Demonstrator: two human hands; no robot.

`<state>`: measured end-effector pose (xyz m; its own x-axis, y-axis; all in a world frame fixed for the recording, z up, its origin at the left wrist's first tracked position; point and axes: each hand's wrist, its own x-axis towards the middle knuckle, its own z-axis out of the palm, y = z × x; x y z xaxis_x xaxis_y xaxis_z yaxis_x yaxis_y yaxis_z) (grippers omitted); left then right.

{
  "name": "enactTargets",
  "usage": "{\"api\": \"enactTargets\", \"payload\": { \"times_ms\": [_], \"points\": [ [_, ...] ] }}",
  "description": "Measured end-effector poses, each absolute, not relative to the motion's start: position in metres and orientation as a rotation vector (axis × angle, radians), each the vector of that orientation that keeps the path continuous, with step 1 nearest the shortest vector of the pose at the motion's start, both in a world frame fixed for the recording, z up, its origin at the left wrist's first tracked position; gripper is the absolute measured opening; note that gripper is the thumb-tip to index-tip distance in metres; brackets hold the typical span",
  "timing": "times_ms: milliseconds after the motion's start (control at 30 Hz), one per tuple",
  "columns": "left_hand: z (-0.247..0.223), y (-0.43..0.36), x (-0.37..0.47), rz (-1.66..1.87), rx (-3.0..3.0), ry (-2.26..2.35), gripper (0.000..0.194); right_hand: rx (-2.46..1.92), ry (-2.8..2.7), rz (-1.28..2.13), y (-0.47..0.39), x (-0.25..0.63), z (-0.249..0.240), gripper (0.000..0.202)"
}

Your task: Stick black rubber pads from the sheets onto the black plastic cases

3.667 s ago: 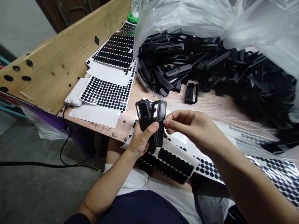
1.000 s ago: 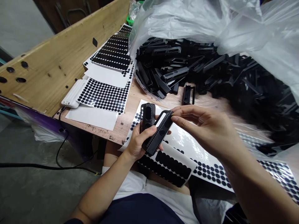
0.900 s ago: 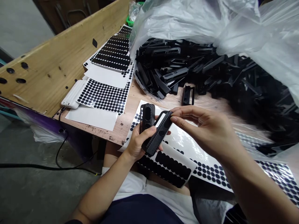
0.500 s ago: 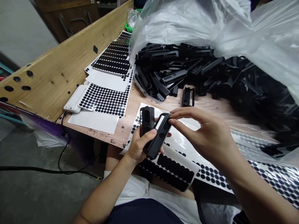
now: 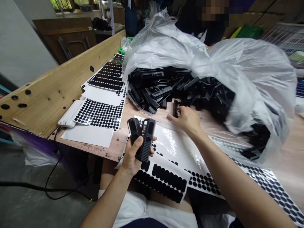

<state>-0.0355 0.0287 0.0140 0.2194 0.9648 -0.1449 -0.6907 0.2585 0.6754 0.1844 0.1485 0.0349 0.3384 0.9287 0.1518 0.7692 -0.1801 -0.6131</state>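
While the wooden table (image 5: 118, 139) fills much of the view, its near edge sits right above the person's lap, so a thing let go there could fall. A long wooden board (image 5: 54, 88) stands along the left side like a low wall. The big plastic bag (image 5: 249, 63) lies with its mouth open, and a pile of black parts (image 5: 161, 85) fills it. If fingers catch the loose plastic, some parts could slide out. Nearer the person, a shiny dotted sheet (image 5: 166, 142) lies on the table, and a smaller sticker sheet (image 5: 169, 179) pokes out over the lap. A bump from an arm could knock that one down, because its end seems to have no table under it.

The left hand (image 5: 133, 155) holds two black parts (image 5: 147, 139) spread like a fan, with the thumb pressed across them. If that thumb goes loose, one could slip out, or the two could rub and scratch. The right hand (image 5: 188, 118) is at the lone black part (image 5: 175, 107), just in front of the pile. Its fingers look close enough to touch, but I cannot tell if they pinch it. Bare wood leaves room on its left, while the pile crowds it behind.
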Motion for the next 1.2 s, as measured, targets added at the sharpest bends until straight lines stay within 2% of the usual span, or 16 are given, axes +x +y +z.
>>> {"api": "enactTargets", "payload": {
  "times_ms": [100, 167, 267, 367, 500, 633, 767, 1000, 1200],
  "points": [
    [0.014, 0.028, -0.036, 1.250, 0.498, 0.618, 0.062, -1.948, -1.414, 0.461, 0.142, 0.194, 0.033, 0.022],
    [0.014, 0.028, -0.036, 1.236, 0.471, 0.631, 0.054, -1.858, -1.376, 0.568, 0.123, 0.193, 0.038, 0.029],
    [0.013, 0.029, -0.036, 1.230, 0.464, 0.614, 0.043, -1.564, -1.204, 1.051, 0.084, 0.187, 0.053, 0.031],
    [0.013, 0.029, -0.035, 1.237, 0.436, 0.606, 0.044, -1.259, -0.997, 1.496, 0.054, 0.180, 0.073, 0.035],
    [0.013, 0.030, -0.034, 1.259, 0.384, 0.627, 0.050, -1.087, -0.988, 1.777, 0.039, 0.168, 0.095, 0.037],
    [0.012, 0.027, -0.033, 1.377, 0.336, 0.656, 0.051, -1.140, -0.866, 1.909, 0.031, 0.139, 0.095, 0.040],
    [0.007, 0.025, -0.033, 1.381, 0.373, 0.690, 0.060, -1.223, -0.822, 2.061, 0.019, 0.109, 0.077, 0.042],
    [0.006, 0.028, -0.030, 1.404, 0.263, 0.766, 0.058, -1.191, -0.545, 1.938, 0.008, 0.100, 0.063, 0.045],
    [0.009, 0.023, -0.034, 1.295, 0.476, 0.702, 0.063, -1.355, -0.900, 2.082, 0.009, 0.112, 0.066, 0.052]
  ]
}}
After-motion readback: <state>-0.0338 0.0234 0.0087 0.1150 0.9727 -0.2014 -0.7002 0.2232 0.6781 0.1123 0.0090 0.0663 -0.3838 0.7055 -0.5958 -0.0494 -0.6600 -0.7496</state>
